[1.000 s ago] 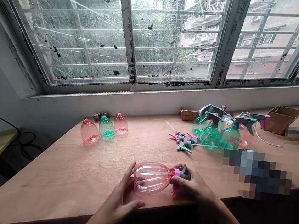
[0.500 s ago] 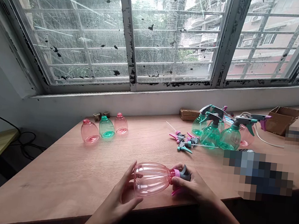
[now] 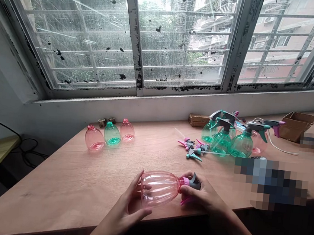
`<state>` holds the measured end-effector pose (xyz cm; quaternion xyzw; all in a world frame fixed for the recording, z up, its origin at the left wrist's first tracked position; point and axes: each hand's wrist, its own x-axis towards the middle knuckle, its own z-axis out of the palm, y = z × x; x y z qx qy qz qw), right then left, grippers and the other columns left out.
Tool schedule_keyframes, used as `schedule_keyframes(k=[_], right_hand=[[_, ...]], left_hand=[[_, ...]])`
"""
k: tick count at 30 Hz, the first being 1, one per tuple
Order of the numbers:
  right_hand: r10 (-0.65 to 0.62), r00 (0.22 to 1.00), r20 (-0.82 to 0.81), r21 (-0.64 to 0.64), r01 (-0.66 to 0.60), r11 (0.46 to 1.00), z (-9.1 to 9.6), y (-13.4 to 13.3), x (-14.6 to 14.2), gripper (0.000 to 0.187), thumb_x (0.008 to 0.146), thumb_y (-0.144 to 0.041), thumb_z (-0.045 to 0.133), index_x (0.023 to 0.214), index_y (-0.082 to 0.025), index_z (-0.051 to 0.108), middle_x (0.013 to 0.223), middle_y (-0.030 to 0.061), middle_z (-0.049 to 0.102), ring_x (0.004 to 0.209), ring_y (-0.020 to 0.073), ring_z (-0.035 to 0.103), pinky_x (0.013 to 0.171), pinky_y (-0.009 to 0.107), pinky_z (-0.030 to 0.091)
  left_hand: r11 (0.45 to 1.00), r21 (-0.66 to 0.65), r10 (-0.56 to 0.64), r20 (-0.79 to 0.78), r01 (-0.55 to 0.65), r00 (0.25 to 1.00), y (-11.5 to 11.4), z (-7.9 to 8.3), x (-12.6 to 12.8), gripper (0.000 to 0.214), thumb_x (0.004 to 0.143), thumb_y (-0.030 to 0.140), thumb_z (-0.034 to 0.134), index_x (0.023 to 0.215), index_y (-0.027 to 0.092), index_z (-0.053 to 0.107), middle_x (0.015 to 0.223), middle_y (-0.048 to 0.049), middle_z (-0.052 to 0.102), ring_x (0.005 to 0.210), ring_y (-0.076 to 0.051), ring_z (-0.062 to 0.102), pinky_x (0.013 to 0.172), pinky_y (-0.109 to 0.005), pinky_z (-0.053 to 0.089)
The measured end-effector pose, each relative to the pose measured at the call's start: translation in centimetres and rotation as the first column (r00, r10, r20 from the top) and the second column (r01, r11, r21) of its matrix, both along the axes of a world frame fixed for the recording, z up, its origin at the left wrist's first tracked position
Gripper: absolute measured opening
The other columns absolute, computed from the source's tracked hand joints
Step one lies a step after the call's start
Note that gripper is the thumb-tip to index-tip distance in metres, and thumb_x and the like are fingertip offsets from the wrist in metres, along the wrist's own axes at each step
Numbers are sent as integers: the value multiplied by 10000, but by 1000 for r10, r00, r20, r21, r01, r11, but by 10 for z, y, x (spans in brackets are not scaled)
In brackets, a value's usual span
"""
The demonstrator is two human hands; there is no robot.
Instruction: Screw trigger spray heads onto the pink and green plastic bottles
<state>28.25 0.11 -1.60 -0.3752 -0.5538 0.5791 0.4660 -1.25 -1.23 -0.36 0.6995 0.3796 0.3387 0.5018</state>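
A clear pink spray bottle (image 3: 159,190) lies sideways over the front of the table, its base to the left. My left hand (image 3: 123,207) cups the base, with fingers behind it showing through the plastic and the thumb along the lower front. My right hand (image 3: 203,195) is closed around the grey and pink spray head (image 3: 193,182) at the neck, which partly hides it. Past the bottle, loose spray heads (image 3: 194,149) in pink, grey and teal lie in a small heap.
At back left stand two pink bottles (image 3: 94,139) (image 3: 127,130) and a green bottle (image 3: 112,134), all without heads. Several green bottles with spray heads (image 3: 221,141) group at back right, near a cardboard box (image 3: 296,126) and a white cable (image 3: 278,148). Windows line the wall behind.
Almost nothing differs. My left thumb has shifted slightly to the right below the bottle's base; the bottle and my right hand stay in place.
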Motion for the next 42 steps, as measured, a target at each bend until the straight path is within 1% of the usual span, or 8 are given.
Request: schedule_keyframes(k=[4, 9, 13, 20, 24, 30, 39, 42], right_hand=[[10, 1000, -6, -5, -10, 1000, 0, 0, 0, 389, 811, -417, 801, 1002, -153, 590, 744, 11, 700, 682, 180, 672, 658, 309, 560], [16, 1000, -4, 0, -16, 1000, -4, 0, 1, 381, 815, -410, 801, 1007, -156, 592, 751, 12, 706, 687, 184, 676, 664, 313, 564], [21, 1000, -4, 16, -21, 1000, -5, 1, 2, 373, 825, -405, 796, 1016, -158, 593, 757, 18, 717, 693, 186, 683, 670, 315, 570], [13, 1000, -15, 9, -12, 1000, -2, 1, 1, 367, 822, -398, 799, 1009, -156, 596, 751, 15, 715, 681, 177, 681, 661, 306, 578], [20, 999, -32, 2, -20, 1000, -8, 2, 1, 365, 823, -398, 799, 1006, -164, 586, 744, 10, 714, 673, 183, 683, 650, 320, 590], [29, 999, -31, 25, -28, 999, -15, 5, 3, 367, 839, -375, 790, 1052, -159, 584, 756, 15, 729, 684, 180, 702, 668, 300, 573], [35, 991, -131, -41, -41, 998, -6, 1, -1, 376, 802, -402, 814, 967, -163, 577, 746, 14, 711, 635, 168, 675, 646, 342, 607], [55, 994, -92, -27, -58, 998, -6, 0, 0, 359, 826, -410, 792, 979, -159, 586, 747, 18, 716, 626, 176, 693, 626, 315, 586]], left_hand=[[1000, -10, -12, 53, 12, 999, 3, -5, -1, 1095, 770, 276, 840, 1556, 443, 96, 1547, -40, 424, 1397, -294, 436, 1211, -467, 275], [997, -71, 14, 51, -11, 999, 3, -2, -1, 924, 841, 316, 764, 1563, 376, 191, 1462, -83, 508, 1348, -307, 488, 1156, -470, 364], [999, -12, 35, -15, -36, 999, 3, 1, -1, 923, 837, 294, 767, 1557, 398, 198, 1420, -79, 540, 1293, -303, 538, 1124, -472, 392], [1000, 14, 8, -31, -7, 999, 1, -1, -2, 939, 871, 308, 728, 1573, 374, 108, 1340, -87, 603, 1299, -295, 540, 1186, -514, 280], [1000, 6, 6, -44, -6, 999, 0, 1, -2, 946, 849, 323, 752, 1563, 394, 135, 1448, -79, 525, 1360, -318, 476, 1187, -519, 287], [999, 11, 37, -62, -37, 997, -1, 4, 0, 867, 871, 364, 724, 1550, 398, 186, 1524, -76, 456, 1321, -315, 519, 1177, -522, 310], [999, 32, -29, -60, 31, 998, 0, 4, -1, 861, 906, 318, 693, 1556, 407, 135, 1580, -82, 392, 1388, -312, 459, 1187, -514, 322], [996, 79, -26, -44, 29, 999, 1, 0, 0, 833, 922, 286, 671, 1545, 442, 139, 1632, -52, 295, 1407, -301, 436, 1186, -486, 340]])
